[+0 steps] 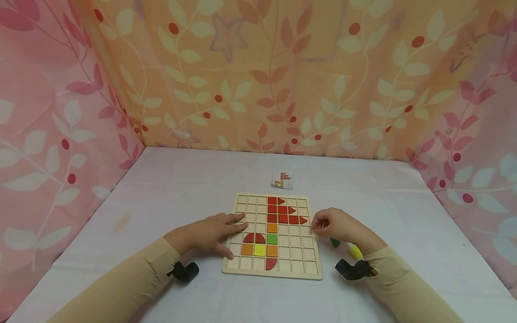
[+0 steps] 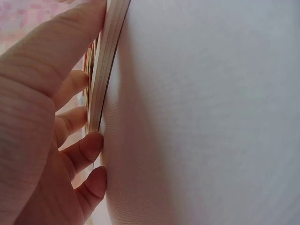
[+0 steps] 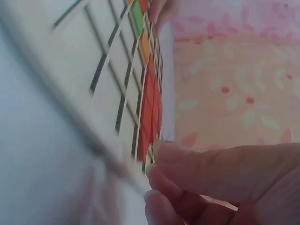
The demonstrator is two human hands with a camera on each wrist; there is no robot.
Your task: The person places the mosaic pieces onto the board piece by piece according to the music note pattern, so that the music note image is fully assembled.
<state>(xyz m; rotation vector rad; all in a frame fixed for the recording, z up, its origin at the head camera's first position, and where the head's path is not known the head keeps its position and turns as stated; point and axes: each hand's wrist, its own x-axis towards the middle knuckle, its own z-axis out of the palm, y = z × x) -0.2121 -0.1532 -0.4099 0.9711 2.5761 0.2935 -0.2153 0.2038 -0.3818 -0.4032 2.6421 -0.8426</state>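
A wooden grid board (image 1: 291, 251) lies on the white table. It carries red, orange, green and yellow tiles, among them an orange square (image 1: 272, 228) and a green square (image 1: 272, 239). My left hand (image 1: 210, 231) rests at the board's left edge, fingers spread, some fingertips over its surface. The thumb lies along the side in the left wrist view. At the right edge my right hand (image 1: 335, 226) has curled fingers. Its thumb and index finger (image 3: 161, 180) meet at the board's edge and appear to pinch it; their contact is partly hidden.
A small picture card (image 1: 282, 180) with a similar grid pattern lies behind the board. A dark green piece (image 1: 335, 242) and a yellow piece (image 1: 355, 251) lie beneath and beside the right wrist. Patterned curtains (image 1: 258, 80) surround the table's back and sides.
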